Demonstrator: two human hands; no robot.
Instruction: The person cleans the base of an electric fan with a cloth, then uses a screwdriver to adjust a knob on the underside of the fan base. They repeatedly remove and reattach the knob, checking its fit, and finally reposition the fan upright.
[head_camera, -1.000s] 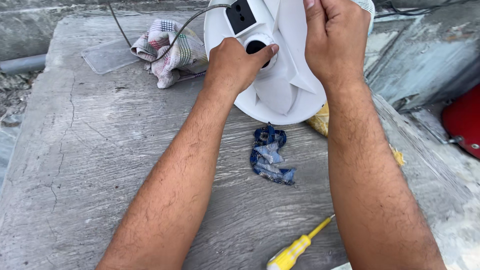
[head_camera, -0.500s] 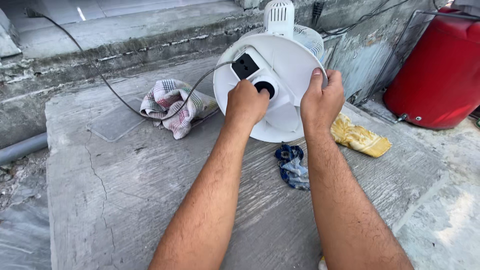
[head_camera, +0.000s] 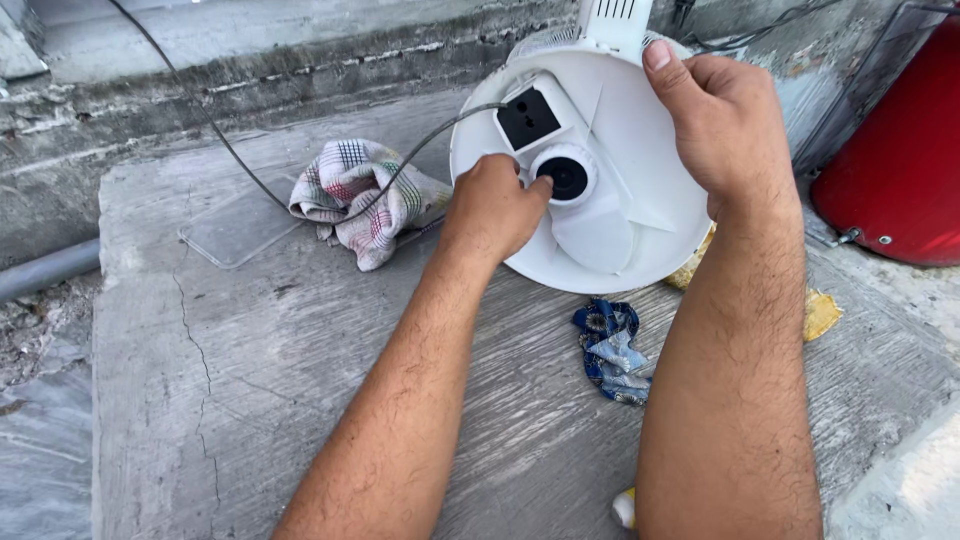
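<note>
Outdoors on a cracked concrete slab (head_camera: 250, 380), tilting a round white fan base (head_camera: 620, 230) up on its edge: right hand (head_camera: 725, 125) clamping its upper rim, left hand (head_camera: 495, 205) curling loosely against its black centre hole, checked cloth (head_camera: 365, 195) lying just beside
</note>
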